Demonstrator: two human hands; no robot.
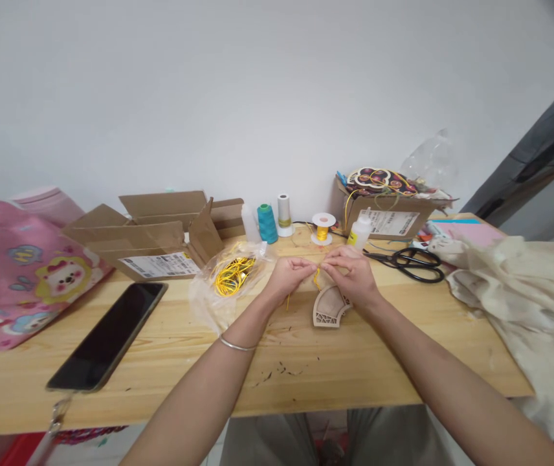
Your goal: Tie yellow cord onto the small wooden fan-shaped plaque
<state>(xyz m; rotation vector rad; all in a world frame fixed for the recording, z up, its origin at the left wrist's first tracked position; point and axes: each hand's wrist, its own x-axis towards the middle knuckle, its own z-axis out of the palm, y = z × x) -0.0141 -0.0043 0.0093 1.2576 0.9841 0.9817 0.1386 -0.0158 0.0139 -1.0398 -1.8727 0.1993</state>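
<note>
My left hand [292, 274] and my right hand [353, 274] meet fingertip to fingertip above the table, both pinching a thin yellow cord [316, 279]. A short knotted or braided length of the cord hangs below the fingertips, and a loose end drops beneath my left hand. Just under my right hand is a fan-shaped wooden piece [326, 308] with a cut-out lattice along its edge. Whether the cord is joined to it I cannot tell. The exact point of the pinch is too small to make out.
Left of my hands lies a clear bag of yellow cord [232, 277], with a phone [107, 338] and an open cardboard box [160, 249] beyond. Behind stand a teal thread cone [267, 224], a yellow cord spool [322, 229] and a small bottle [360, 232]. Black scissors [410, 263] and cream cloth [514, 285] lie right.
</note>
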